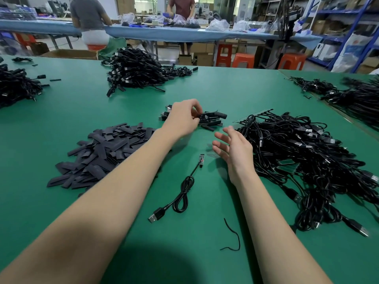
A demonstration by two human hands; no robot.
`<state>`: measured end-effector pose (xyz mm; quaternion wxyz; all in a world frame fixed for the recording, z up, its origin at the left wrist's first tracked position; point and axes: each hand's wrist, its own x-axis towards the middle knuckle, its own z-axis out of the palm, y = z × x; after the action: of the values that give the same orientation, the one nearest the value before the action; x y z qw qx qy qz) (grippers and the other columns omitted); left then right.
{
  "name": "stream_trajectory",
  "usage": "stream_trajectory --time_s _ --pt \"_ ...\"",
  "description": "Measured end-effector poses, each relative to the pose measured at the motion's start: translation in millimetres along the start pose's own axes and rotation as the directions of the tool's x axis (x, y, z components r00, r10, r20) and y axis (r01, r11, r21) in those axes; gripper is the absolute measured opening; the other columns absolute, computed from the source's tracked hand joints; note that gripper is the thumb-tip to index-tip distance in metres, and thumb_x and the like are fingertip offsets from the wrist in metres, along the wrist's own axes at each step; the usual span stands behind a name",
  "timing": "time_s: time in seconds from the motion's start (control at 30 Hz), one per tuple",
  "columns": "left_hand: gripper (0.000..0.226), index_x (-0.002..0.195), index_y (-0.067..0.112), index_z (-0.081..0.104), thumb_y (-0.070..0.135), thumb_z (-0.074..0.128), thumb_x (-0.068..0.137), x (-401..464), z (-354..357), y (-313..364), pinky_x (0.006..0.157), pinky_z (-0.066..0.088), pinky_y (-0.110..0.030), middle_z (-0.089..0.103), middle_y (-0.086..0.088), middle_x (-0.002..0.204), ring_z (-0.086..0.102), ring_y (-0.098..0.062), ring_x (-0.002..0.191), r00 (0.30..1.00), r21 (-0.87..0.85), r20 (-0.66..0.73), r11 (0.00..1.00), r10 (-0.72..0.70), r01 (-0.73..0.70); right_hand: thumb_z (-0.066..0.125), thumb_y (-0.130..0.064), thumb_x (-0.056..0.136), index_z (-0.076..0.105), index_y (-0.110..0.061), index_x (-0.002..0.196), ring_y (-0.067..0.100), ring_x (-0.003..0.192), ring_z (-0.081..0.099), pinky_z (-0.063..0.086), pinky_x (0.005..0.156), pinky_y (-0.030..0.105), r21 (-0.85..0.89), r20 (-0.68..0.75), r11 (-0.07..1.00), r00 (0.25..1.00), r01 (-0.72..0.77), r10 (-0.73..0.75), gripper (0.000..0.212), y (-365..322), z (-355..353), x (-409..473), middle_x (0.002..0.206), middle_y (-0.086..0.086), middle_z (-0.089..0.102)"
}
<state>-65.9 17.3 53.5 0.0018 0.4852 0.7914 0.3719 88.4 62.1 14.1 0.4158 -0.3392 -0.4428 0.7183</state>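
My left hand (183, 117) reaches across the green table (205, 95) and pinches a black cable in a small bunch of sleeved cables (211, 119). My right hand (233, 148) hovers open, fingers spread, just right of centre and holds nothing. Between my forearms lies a single coiled USB cable (180, 198) with a small circuit board (201, 158) at its far end. A heap of flat black sleeve pieces (102, 154) lies on the left, partly under my left forearm.
A big tangle of black USB cables (303, 160) lies to the right. More cable piles sit far centre (135, 70), far left (14, 85) and far right (352, 95). A loose black wire scrap (232, 236) lies near me. Two people stand at a blue table (184, 31) behind.
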Motion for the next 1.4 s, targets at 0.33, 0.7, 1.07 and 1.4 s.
stream_trajectory --time_s 0.33,0.7,1.07,1.4 --pt "0.021 0.112 0.008 0.051 0.006 0.051 0.091 11.2 26.7 -30.3 0.088 0.047 -0.045 0.059 -0.016 0.112 0.056 -0.037 0.103 0.993 0.364 0.11 0.931 -0.046 0.003 0.056 -0.027 0.104 0.068 -0.014 0.095 0.012 0.061 0.066 0.058 0.061 0.022 -0.102 0.028 0.995 1.0 -0.002 0.005 0.021 2.1 -0.2 3.8 0.089 0.005 0.074" --pt "0.022 0.11 0.016 0.06 0.03 0.06 0.093 -21.2 31.0 -20.0 0.099 0.043 -0.037 0.052 -0.006 0.127 0.049 -0.024 0.119 0.99 0.242 0.099 0.967 -0.105 0.078 0.062 -0.016 0.1 0.068 -0.006 0.105 0.011 0.059 0.067 0.055 0.059 0.02 -0.167 0.067 0.986 0.998 0.0 0.011 0.013 5.4 -0.6 3.5 0.084 0.006 0.074" --pt "0.024 0.077 0.022 0.063 0.037 0.062 0.096 -93.2 29.7 -13.6 0.064 0.042 -0.024 0.058 0.012 0.061 0.05 -0.009 0.057 0.968 -0.457 -0.011 0.863 -0.25 0.218 0.068 -0.036 0.086 0.072 -0.03 0.09 0.013 0.09 0.067 0.049 0.076 0.02 -0.921 0.302 0.26 0.953 0.292 0.0 0.009 -12.8 6.5 -9.7 0.086 -0.011 0.072" --pt "0.034 0.074 0.019 0.06 0.047 0.054 0.094 -95.1 27.4 -13.6 0.059 0.037 -0.03 0.053 0.008 0.052 0.043 -0.011 0.047 0.954 -0.654 -0.015 0.724 -0.301 0.218 0.082 -0.031 0.077 0.059 -0.022 0.132 0.022 0.104 0.06 0.044 0.08 0.026 -0.976 0.202 0.111 0.965 0.185 0.167 0.06 -19.9 17.7 -20.1 0.123 0.005 0.065"
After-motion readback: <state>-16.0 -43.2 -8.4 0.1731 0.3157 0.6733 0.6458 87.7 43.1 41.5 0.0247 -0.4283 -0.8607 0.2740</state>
